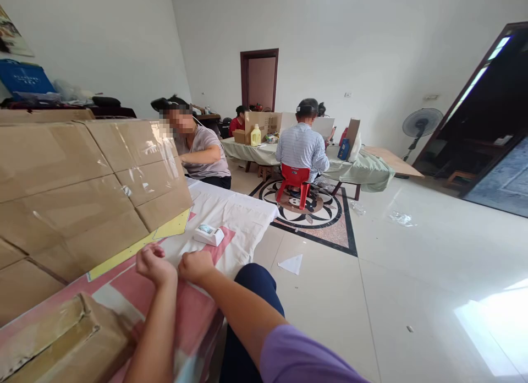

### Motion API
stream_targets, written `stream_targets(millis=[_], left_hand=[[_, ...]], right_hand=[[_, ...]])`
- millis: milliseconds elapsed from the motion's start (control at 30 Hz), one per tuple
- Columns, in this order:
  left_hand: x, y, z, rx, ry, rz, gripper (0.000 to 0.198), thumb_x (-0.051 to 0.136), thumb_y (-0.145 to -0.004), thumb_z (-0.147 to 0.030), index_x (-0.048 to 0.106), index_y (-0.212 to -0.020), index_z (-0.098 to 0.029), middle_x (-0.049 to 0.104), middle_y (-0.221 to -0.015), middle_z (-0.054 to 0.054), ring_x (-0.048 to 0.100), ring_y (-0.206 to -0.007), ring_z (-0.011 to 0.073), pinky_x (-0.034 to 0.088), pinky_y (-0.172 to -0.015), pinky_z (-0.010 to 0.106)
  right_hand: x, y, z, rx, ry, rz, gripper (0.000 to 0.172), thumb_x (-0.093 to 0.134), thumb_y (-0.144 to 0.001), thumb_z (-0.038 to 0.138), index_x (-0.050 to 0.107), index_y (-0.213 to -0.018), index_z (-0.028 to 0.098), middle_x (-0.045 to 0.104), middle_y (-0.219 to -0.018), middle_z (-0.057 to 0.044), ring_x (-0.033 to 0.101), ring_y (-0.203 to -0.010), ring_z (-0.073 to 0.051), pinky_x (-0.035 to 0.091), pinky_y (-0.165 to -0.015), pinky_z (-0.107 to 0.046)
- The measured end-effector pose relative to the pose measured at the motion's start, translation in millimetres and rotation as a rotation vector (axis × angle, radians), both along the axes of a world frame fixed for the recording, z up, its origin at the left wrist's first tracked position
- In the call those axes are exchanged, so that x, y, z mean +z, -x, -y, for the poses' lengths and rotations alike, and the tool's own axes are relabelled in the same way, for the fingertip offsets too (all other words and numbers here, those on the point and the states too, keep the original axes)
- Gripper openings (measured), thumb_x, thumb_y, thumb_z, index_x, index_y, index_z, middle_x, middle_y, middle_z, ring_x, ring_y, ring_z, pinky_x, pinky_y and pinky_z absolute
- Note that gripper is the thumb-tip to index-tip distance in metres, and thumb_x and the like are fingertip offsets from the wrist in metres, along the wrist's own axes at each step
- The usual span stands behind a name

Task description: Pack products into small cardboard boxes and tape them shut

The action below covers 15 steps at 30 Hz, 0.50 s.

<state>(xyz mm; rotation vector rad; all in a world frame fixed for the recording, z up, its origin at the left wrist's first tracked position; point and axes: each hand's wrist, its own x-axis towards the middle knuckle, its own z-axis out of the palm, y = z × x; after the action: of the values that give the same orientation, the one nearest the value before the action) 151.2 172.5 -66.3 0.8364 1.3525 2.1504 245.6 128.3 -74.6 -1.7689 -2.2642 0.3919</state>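
Observation:
My left hand (154, 263) rests at the table edge with its fingers curled in, and nothing shows in it. Close beside it on the right, my right hand (197, 266) is closed in a fist on the cloth, also with nothing visible in it. Beyond my right hand, a small white box (209, 234) with a picture on its top lies on the red-and-white tablecloth (193, 311). A brown cardboard box (66, 344) stands nearer to me, at the left of my left forearm.
A wall of taped cardboard (70, 190) rises along the table's left side, with a yellow sheet (119, 256) under its edge. Across from it sits a person (202, 154). Another person (303, 146) sits on a red chair at a farther table. A fan (421, 124) stands right.

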Motion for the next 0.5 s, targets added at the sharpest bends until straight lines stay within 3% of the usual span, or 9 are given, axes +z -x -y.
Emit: stream_targets(millis=[100,200,333,433,500], left_hand=[[20.9,-2,52,-0.06,-0.097,-0.038,0.018,0.048,-0.082,-0.037,0.055,-0.077,-0.021,0.052,-0.07,0.0,0.049,-0.066,0.0168,0.042,-0.066,0.032],[21.2,-2,129,-0.164,-0.111,-0.129,0.021,0.061,-0.087,-0.043,0.061,-0.087,-0.022,0.053,-0.069,-0.002,0.051,-0.067,0.0172,0.046,-0.07,0.034],[-8.1,26,225,-0.207,0.098,-0.325,0.03,0.068,-0.084,-0.054,0.068,-0.095,-0.026,0.067,-0.078,0.005,0.06,-0.068,0.0229,0.051,-0.065,0.039],[-39.4,66,274,-0.217,0.126,-0.656,0.024,0.065,-0.086,-0.053,0.074,-0.095,-0.032,0.078,-0.094,0.01,0.073,-0.083,0.0307,0.058,-0.076,0.046],[-61.9,89,299,-0.251,0.089,-0.851,0.02,0.064,-0.088,-0.047,0.077,-0.101,-0.038,0.081,-0.101,0.009,0.077,-0.088,0.0318,0.061,-0.08,0.045]], right_hand=[[9.4,-3,0,0.014,0.024,-0.013,0.035,0.044,-0.102,0.037,0.071,-0.104,0.015,0.078,-0.113,-0.015,0.075,-0.101,-0.027,0.052,-0.074,-0.033],[26.7,-11,3,0.049,0.058,-0.057,0.027,0.052,-0.098,0.036,0.069,-0.09,0.016,0.079,-0.102,-0.01,0.073,-0.093,-0.024,0.048,-0.068,-0.028],[50.6,-27,43,0.127,0.022,-0.179,0.024,0.051,-0.1,0.028,0.062,-0.081,0.017,0.073,-0.089,-0.002,0.066,-0.082,-0.013,0.044,-0.07,-0.021],[56.2,-42,117,0.225,-0.052,-0.287,0.023,0.049,-0.103,0.031,0.063,-0.089,0.019,0.07,-0.092,-0.001,0.064,-0.085,-0.012,0.047,-0.078,-0.021],[50.2,-50,177,0.406,-0.078,-0.402,0.015,0.056,-0.098,0.032,0.066,-0.106,0.023,0.072,-0.104,-0.004,0.067,-0.093,-0.015,0.05,-0.085,-0.024]])
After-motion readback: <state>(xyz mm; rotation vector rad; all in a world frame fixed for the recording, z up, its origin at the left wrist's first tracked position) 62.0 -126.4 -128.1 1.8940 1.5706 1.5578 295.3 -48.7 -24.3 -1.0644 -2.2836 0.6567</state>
